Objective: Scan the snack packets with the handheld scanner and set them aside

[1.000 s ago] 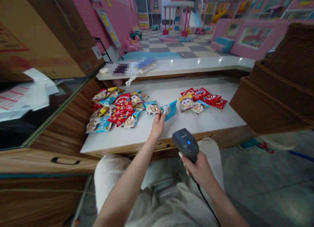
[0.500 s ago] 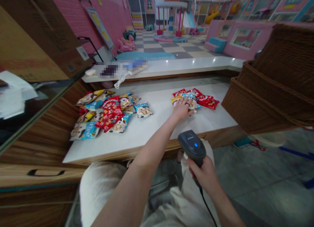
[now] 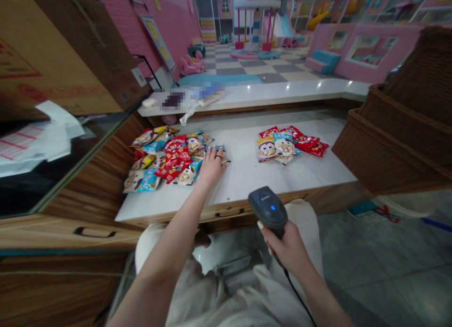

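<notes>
The white counter top (image 3: 243,178) carries, at its left, your heap of foil snack packets (image 3: 165,157), glossy, crinkled, red and blue. Your left hand (image 3: 212,167), ringed, arm stretched forward, lies palm down on the heap's right edge, touching a packet. Moments ago it was on the right-hand heap (image 3: 287,144), which it has left. Your hands are well apart: your right hand (image 3: 287,247) grips a dark corded barcode scanner (image 3: 267,207) just off the counter's near edge, its blue light on. Further right stands a woven wicker basket (image 3: 391,152).
</notes>
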Demonstrator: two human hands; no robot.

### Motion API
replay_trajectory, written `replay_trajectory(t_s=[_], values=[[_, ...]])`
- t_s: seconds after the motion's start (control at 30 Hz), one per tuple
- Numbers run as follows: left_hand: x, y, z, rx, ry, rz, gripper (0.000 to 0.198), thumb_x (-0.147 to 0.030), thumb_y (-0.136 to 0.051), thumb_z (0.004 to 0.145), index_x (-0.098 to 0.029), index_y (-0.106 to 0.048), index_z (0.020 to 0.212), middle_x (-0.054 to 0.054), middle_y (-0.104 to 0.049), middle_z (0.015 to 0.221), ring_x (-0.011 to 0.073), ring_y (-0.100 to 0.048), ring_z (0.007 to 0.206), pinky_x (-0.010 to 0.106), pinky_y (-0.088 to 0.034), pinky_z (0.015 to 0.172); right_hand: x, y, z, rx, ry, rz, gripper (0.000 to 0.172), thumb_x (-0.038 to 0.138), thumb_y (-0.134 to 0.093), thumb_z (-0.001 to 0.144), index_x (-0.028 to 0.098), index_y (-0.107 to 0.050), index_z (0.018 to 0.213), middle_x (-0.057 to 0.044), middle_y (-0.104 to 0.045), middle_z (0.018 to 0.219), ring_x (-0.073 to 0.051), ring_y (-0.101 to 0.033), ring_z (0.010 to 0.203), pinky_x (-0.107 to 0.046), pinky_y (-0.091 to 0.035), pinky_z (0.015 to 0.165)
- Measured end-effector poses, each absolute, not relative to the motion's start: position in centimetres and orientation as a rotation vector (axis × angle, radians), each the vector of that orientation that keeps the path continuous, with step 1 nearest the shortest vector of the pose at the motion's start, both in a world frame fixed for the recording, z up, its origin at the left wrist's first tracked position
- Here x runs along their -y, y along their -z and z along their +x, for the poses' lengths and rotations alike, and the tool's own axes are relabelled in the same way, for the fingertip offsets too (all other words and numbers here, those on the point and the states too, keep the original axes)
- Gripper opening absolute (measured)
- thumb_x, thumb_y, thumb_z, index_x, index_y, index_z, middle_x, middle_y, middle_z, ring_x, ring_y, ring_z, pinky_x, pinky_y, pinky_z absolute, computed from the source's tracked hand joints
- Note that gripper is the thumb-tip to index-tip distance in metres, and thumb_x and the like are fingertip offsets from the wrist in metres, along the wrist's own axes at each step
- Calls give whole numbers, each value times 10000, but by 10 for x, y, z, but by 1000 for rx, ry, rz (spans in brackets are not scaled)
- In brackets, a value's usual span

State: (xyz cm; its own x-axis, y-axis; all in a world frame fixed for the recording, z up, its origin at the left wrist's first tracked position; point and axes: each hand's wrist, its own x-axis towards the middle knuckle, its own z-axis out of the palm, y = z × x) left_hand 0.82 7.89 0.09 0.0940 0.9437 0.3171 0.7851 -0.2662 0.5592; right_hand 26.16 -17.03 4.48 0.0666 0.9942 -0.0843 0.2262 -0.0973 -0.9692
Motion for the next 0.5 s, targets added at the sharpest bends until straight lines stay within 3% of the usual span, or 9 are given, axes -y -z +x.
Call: replay_trajectory(t_s=[0.1, 0.27, 0.4, 0.5], values=[[-78, 0, 5, -1654, -963, 2061, 627, -278, -735, 950, -102, -679, 1550, 277, -545, 1758, 451, -358, 1745, 640, -212, 1442, 171, -48, 260, 1312, -1098, -1479, 289, 492, -722, 831, 300, -583, 666, 11, -571, 463, -193, -557, 433, -279, -435, 436], [-45, -9, 17, -1402, -1252, 1702, 506, -324, -821, 924, -171, -770, 1404, 205, -677, 1642, 383, -504, 1659, 536, -266, 1441, 175, -41, 261, 1307, -1080, -1494, 296, 497, -730, 838, 293, -596, 671, 5, -587, 473, -205, -599, 445, -277, -437, 427], [-9, -10, 23, -1139, -1488, 1152, 427, -432, -849, 950, -235, -793, 1324, 133, -749, 1549, 330, -588, 1592, 467, -403, 1380, 175, -35, 258, 1321, -1071, -1481, 296, 503, -736, 875, 290, -621, 704, 10, -580, 461, -225, -645, 466, -269, -427, 416], [5, -8, 23, -1049, -1468, 713, 405, -516, -823, 978, -247, -782, 1279, 121, -791, 1463, 332, -692, 1468, 517, -578, 1236, 173, -36, 253, 1342, -1072, -1464, 290, 510, -735, 885, 293, -634, 720, 13, -567, 446, -248, -682, 493, -270, -435, 415]])
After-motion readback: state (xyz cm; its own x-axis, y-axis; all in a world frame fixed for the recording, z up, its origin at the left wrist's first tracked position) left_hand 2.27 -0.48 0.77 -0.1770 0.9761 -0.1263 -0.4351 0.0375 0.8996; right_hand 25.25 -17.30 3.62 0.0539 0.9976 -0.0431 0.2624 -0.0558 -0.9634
